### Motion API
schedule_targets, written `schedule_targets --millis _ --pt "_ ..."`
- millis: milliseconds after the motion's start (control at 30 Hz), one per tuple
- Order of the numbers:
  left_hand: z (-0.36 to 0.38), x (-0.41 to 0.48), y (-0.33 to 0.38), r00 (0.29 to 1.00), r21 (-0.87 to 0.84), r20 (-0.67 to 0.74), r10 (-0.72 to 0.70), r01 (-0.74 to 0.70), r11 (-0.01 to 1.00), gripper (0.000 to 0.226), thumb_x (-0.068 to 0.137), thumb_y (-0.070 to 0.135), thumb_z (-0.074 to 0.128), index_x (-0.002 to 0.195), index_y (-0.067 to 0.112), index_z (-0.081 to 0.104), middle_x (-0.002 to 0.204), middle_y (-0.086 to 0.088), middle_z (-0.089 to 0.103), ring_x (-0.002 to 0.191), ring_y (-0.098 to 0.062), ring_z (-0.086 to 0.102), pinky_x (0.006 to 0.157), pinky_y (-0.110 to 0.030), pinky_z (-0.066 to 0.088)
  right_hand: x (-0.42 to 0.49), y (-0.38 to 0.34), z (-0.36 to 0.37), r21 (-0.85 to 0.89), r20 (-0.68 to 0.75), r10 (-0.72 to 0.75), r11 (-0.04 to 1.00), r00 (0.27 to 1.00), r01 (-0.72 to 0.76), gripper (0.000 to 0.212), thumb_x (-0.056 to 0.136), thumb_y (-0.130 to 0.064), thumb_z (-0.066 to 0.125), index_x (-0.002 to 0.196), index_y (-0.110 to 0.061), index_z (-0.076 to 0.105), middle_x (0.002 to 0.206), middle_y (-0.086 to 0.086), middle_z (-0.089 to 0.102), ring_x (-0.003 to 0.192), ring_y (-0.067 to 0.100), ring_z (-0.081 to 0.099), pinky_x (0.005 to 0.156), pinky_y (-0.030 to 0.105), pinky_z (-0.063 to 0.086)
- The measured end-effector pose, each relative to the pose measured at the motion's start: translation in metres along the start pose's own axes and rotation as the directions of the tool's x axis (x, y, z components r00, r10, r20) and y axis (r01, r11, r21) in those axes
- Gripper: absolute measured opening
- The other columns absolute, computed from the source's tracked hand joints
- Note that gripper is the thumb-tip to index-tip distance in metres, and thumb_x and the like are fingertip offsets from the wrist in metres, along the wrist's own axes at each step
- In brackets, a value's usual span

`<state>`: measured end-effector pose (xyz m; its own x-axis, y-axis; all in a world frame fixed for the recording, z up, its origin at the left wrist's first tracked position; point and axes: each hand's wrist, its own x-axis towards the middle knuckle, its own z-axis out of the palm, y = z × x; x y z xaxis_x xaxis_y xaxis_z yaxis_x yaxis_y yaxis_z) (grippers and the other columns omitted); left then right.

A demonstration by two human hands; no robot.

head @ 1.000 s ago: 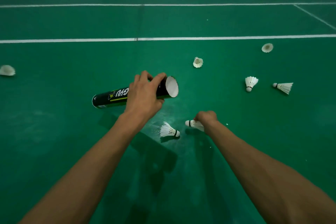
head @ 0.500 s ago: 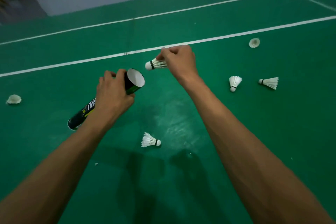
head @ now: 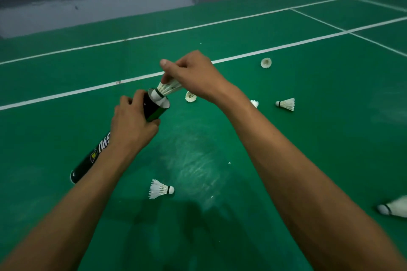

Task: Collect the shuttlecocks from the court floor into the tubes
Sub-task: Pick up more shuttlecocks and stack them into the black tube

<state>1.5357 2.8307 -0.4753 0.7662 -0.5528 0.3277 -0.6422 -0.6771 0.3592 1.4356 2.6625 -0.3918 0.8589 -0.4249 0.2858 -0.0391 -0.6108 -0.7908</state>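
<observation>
One shuttlecock (head: pixel 169 87), cork already in the mouth of the tube (head: pixel 154 109), feathers pinched by the curled fingers of the right hand (head: pixel 193 77), axis roughly in line with the tube, which the left hand (head: pixel 132 126) grips near the rim; likely push: down-left.

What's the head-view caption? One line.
Right hand pinches a shuttlecock, cork inside the black tube that the left hand grips.
</observation>
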Motion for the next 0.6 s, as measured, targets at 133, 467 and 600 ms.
schedule_targets --millis 133,467,600 --pt "0.012 0.010 0.006 0.999 -0.081 0.037 0.020 -0.017 0.997 0.066 0.073 0.028 0.081 0.130 0.025 0.047 0.108 -0.016 0.051 0.098 -0.041 0.056 0.088 -0.048 0.052 -0.006 0.013 -0.007 -0.013 0.012 0.073 0.997 0.997 -0.073 0.043 0.099 -0.049 0.057 0.080 -0.020 0.083 0.074 0.000 0.075 0.069 0.016 0.063 0.071 0.032 0.052" --pt "0.024 0.043 0.038 0.982 -0.201 0.003 0.190 -0.185 0.962 0.072 0.073 0.028 0.082 0.135 0.029 0.046 0.111 -0.010 0.050 0.100 -0.037 0.057 0.087 -0.046 0.053 0.001 0.019 -0.005 0.079 0.022 0.164 0.983 0.986 -0.165 0.044 0.099 -0.047 0.058 0.089 -0.011 0.081 0.094 0.010 0.078 0.080 0.014 0.067 0.091 0.040 0.055" --pt "0.030 0.053 0.041 0.981 -0.222 -0.004 0.194 -0.190 0.956 0.070 0.074 0.030 0.083 0.134 0.029 0.048 0.113 -0.011 0.051 0.103 -0.037 0.056 0.088 -0.047 0.053 0.000 0.035 -0.005 0.147 -0.023 0.113 0.983 0.993 -0.109 0.021 0.097 -0.033 0.064 0.100 -0.013 0.070 0.094 0.007 0.077 0.083 0.016 0.068 0.081 0.037 0.055"
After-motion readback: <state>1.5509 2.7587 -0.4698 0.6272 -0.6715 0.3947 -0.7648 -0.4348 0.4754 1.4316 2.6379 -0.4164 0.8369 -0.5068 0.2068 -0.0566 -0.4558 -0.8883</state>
